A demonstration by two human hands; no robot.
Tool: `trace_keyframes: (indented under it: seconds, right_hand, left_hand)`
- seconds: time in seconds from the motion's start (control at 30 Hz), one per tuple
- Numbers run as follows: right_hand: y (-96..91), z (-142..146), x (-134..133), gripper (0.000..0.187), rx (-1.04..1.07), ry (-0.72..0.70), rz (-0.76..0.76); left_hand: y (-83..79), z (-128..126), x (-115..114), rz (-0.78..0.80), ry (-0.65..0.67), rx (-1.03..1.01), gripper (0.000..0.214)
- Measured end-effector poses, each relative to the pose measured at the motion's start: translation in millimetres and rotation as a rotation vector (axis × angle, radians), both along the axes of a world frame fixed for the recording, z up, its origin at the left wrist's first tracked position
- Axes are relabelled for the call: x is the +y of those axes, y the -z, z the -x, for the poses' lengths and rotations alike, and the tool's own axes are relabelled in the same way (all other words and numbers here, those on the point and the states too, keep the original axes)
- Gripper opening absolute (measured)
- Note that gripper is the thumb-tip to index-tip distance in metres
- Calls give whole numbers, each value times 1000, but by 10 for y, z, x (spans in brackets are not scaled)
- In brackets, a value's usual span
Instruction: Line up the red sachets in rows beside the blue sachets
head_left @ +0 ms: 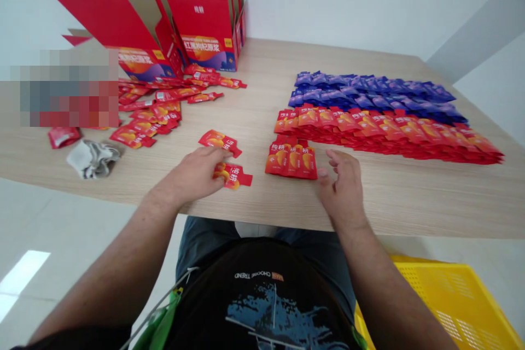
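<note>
My left hand (196, 174) is low over the table, its thumb and fingers closed around the near end of a red spouted pouch (234, 176). Just beyond those fingers lies a second red pouch (219, 140), partly covered by the hand. In front of me, a short overlapped row of red pouches (290, 160) lies flat. At its right end my right hand (345, 188) is held with thumb and fingers apart and nothing between them.
Behind on the right are long overlapped rows of red pouches (381, 128) and purple pouches (369, 90). Loose red pouches (150, 120) lie at left near open red cartons (197, 16) and a crumpled grey cloth (93, 158). A yellow crate (455, 295) stands below the table edge (430, 224).
</note>
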State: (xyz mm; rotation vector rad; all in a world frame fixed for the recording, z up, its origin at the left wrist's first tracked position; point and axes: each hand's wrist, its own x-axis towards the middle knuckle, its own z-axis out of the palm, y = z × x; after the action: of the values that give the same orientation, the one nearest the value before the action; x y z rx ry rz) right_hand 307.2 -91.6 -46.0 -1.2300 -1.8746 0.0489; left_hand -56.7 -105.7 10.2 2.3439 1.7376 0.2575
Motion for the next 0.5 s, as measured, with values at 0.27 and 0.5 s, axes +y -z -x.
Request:
trace_keyframes:
  seconds: [0.27, 0.5]
  right_hand:
    - [-89, -31, -72, 45, 7, 52, -70]
    - [-214, 221, -624, 23, 149, -47, 148]
  left_hand:
    - [-29, 46, -106, 110, -77, 34, 48]
    - [-107, -166, -303, 309, -157, -569, 29]
